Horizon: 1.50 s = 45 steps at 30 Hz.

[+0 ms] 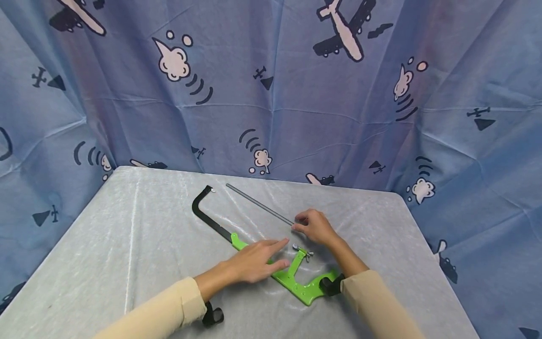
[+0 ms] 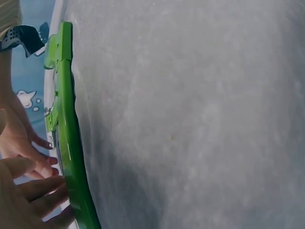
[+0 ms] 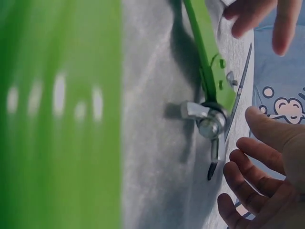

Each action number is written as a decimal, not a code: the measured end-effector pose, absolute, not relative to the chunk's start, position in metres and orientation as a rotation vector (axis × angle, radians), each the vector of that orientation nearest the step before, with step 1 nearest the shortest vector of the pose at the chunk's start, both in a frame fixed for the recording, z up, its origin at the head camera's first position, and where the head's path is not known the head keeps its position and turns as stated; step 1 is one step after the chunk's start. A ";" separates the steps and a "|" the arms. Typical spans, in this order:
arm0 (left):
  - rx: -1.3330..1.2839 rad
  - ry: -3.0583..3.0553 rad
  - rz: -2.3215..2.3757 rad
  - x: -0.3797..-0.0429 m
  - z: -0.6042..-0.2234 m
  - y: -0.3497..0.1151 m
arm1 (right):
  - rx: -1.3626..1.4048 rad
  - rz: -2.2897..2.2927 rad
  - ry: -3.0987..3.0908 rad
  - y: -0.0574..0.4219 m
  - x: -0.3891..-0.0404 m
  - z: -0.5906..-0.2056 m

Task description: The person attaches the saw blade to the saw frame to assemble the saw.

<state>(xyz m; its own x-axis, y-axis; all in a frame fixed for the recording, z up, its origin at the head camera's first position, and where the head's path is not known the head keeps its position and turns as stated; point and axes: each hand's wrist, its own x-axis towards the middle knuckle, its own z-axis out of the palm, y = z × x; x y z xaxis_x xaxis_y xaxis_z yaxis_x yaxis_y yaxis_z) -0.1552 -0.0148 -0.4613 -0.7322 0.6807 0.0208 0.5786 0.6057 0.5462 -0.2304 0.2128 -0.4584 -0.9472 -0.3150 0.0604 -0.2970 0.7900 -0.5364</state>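
Note:
A hacksaw frame, green with a black front arm, lies diagonally on the table. Its thin grey blade lies apart, farther back. My left hand is over the middle of the frame, fingers extended and spread; the left wrist view shows its fingertips beside the green bar, contact unclear. At the blade's near end is my right hand, fingers loosely bent. In the right wrist view a gap shows between thumb and fingers, with nothing gripped; whether they touch the blade I cannot tell. A wing nut sits on the frame's rear post.
A pale grey cloth covers the table. Behind it hangs a blue curtain printed with planes and clouds. Black straps are on both wrists, the right one close to the saw's handle.

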 end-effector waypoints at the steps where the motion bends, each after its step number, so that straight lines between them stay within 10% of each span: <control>1: 1.045 2.635 0.802 -0.155 -0.461 -0.014 | -0.500 -0.871 2.940 0.212 -0.231 -0.458; 45: 0.970 2.450 1.123 -0.159 -0.464 0.007 | -0.378 -0.794 2.967 0.198 -0.243 -0.461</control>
